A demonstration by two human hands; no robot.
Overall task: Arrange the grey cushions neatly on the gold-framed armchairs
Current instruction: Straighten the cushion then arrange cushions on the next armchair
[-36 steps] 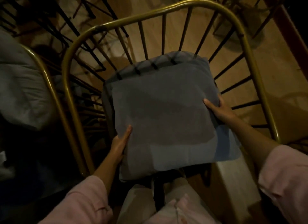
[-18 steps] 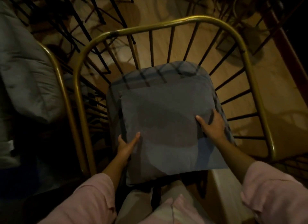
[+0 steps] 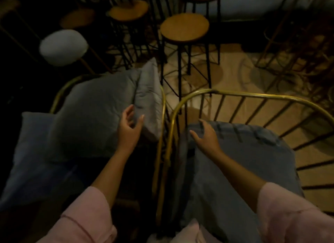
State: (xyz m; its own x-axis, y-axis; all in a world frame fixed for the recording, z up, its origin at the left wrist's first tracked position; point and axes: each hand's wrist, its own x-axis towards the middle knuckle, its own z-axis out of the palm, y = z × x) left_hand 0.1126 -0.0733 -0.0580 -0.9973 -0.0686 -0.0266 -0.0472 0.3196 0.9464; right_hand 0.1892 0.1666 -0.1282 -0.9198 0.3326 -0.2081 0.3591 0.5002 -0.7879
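Note:
Two gold-framed armchairs stand side by side. On the right armchair (image 3: pixel 253 96) a grey cushion (image 3: pixel 240 170) lies flat on the seat. My right hand (image 3: pixel 206 136) hovers open over that cushion's far left corner, fingers spread. On the left armchair (image 3: pixel 162 112) a large grey cushion (image 3: pixel 90 116) leans against the back, and a lighter grey cushion (image 3: pixel 148 98) stands on edge beside it. My left hand (image 3: pixel 129 127) is open right in front of the gap between those two. A bluish cushion (image 3: pixel 30 152) lies at the left.
Several round wooden stools on thin black legs (image 3: pixel 184 28) crowd the floor behind the chairs. A white padded stool (image 3: pixel 63 46) stands at the back left. Wire frames (image 3: pixel 298 52) fill the right background. Pale wooden floor shows between the stool legs.
Both hands have let go of the flat cushion on the right armchair. My view swung left and up, and my left hand moved over to the left armchair's cushions.

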